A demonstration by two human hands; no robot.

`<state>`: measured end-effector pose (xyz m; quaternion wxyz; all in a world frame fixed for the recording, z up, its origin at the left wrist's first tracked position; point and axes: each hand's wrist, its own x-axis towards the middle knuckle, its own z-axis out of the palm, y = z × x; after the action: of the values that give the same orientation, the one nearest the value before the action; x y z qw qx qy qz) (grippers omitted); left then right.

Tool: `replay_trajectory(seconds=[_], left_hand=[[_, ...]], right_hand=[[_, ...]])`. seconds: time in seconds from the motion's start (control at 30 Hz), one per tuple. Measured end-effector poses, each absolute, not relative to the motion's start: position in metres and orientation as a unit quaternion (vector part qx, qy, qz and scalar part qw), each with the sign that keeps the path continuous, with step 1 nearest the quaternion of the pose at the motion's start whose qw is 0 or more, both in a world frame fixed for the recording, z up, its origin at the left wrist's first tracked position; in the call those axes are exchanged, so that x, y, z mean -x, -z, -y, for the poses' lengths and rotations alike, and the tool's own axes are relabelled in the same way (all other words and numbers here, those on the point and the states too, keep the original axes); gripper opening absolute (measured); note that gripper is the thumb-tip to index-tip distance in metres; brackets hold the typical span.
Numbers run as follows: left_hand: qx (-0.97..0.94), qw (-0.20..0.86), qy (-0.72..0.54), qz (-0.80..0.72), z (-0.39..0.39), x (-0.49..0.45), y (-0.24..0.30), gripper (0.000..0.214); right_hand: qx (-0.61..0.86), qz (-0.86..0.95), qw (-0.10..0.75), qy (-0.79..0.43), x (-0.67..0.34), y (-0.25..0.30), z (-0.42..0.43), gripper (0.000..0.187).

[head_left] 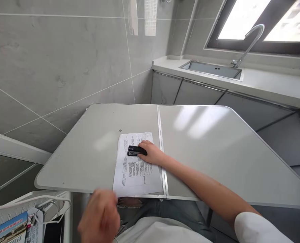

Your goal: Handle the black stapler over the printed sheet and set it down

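Observation:
A black stapler (137, 151) lies across a stack of printed paper sheets (137, 182) near the table's front edge. My right hand (152, 152) is closed around the stapler's right end, with the forearm reaching in from the lower right. The stapler's jaw end points left, over the printed text. My left hand (100, 216) is in front of the table edge, left of the papers and apart from them. It is smeared by motion; its fingers look curled, but whether anything is in them is hidden.
The pale folding table (202, 158) has a metal seam (160, 135) just right of the papers. A tiny dark piece (120, 130) lies beyond them. At lower left stands a white bin (67, 216) with leaflets and a cable. A sink (213, 69) is at the back right.

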<state>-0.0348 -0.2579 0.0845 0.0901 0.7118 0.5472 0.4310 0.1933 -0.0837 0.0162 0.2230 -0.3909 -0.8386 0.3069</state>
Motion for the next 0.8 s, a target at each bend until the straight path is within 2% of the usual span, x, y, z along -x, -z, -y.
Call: replay_trajectory(seconds=[0.07,0.2,0.27,0.33,0.4,0.47,0.57,0.67,0.8], left_hand=[[-0.642,0.028,-0.443,-0.626,0.233,0.020,-0.070,0.019],[-0.705,0.059,-0.317,-0.632,0.182,0.012,-0.023,0.032],[-0.709,0.069,-0.271,-0.648,0.173,0.016,0.000,0.042],[-0.710,0.085,-0.253,-0.652,0.173,0.023,0.014,0.046],[-0.706,0.097,-0.255,-0.653,0.173,0.030,0.018,0.047],[-0.701,0.102,-0.251,-0.659,0.166,0.037,0.015,0.048],[-0.723,0.097,-0.207,-0.652,0.152,0.039,0.009,0.050],[-0.758,0.087,-0.168,-0.625,0.147,0.032,0.010,0.053],[-0.759,0.061,-0.158,-0.629,0.153,0.022,0.016,0.058]], right_hand=[[0.430,0.837,0.197,-0.273,-0.193,-0.020,0.089,0.011],[0.458,0.832,0.154,-0.274,-0.203,-0.030,0.097,0.016],[0.443,0.818,0.173,-0.325,-0.215,-0.035,0.097,0.033],[0.440,0.783,0.219,-0.380,-0.229,-0.038,0.093,0.040],[0.479,0.743,0.257,-0.391,-0.243,-0.037,0.083,0.029],[0.534,0.728,0.259,-0.344,-0.254,-0.033,0.068,0.024],[0.579,0.738,0.207,-0.278,-0.257,-0.027,0.046,0.035],[0.606,0.729,0.148,-0.281,-0.247,-0.025,0.031,0.042],[0.622,0.706,0.110,-0.320,-0.236,-0.029,0.024,0.020]])
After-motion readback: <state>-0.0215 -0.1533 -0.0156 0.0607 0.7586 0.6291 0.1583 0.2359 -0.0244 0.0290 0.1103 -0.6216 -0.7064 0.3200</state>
